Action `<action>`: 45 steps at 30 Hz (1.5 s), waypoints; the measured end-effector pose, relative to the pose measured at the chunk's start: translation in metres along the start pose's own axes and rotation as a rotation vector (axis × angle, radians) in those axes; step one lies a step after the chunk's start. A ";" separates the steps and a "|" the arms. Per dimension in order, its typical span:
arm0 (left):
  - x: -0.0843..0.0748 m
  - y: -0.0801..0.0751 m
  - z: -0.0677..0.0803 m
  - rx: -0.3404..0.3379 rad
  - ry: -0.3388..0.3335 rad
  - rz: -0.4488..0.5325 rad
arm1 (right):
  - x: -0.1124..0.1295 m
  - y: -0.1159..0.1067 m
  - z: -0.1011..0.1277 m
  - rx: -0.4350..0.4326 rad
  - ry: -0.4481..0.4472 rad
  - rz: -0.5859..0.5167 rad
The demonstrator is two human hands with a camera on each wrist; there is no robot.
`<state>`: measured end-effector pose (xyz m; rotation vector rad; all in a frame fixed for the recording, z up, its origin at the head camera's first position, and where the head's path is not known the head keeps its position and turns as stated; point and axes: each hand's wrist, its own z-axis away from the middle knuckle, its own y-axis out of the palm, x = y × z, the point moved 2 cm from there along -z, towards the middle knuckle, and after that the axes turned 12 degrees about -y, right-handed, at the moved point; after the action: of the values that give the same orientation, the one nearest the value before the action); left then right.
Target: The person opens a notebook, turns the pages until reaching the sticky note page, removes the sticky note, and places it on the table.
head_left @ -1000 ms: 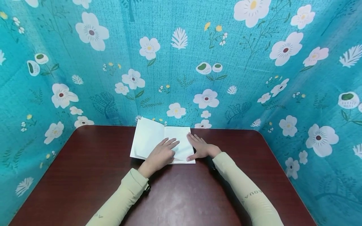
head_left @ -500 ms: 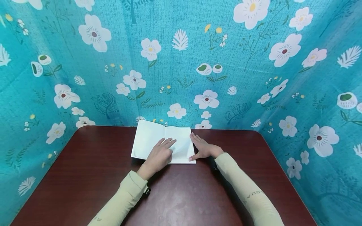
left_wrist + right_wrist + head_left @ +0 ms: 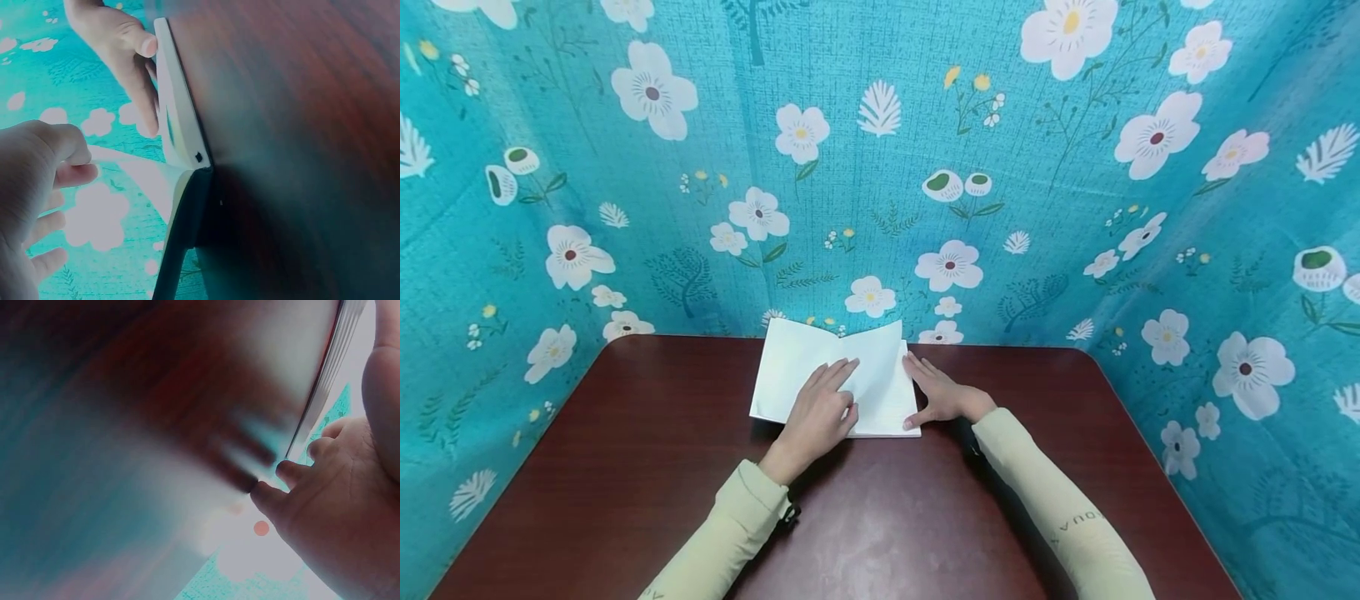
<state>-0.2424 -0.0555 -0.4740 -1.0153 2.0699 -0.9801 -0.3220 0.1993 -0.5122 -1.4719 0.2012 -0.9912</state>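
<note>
An open white book (image 3: 790,367) lies at the far middle of a dark red table (image 3: 625,467). My left hand (image 3: 831,392) lies over its middle, and one page (image 3: 880,354) curves up from the right side under the fingers. In the left wrist view the left hand (image 3: 65,162) pinches that page (image 3: 137,172) between thumb and forefinger. My right hand (image 3: 932,392) rests flat against the book's right edge, thumb at the near corner. The same hand (image 3: 122,50) shows in the left wrist view, touching the book (image 3: 175,119). The right wrist view is blurred, showing the page stack (image 3: 331,381) beside the right hand's fingers (image 3: 294,472).
A teal cloth with white flowers (image 3: 880,167) hangs close behind the table and wraps round both sides. The table's near part (image 3: 880,517) shows only my two pale sleeves.
The right-hand page has lifted off the book and bows upward under my left fingers. My right hand has shifted slightly outward to the book's edge. The book has stayed in place.
</note>
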 end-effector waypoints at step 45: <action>0.031 -0.067 0.013 -0.204 -0.157 -0.079 | 0.003 -0.002 -0.001 0.059 0.008 0.030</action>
<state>-0.2234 -0.1150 -0.4317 -1.2456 2.0416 -0.7125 -0.3218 0.1968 -0.5091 -1.4081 0.1979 -0.9705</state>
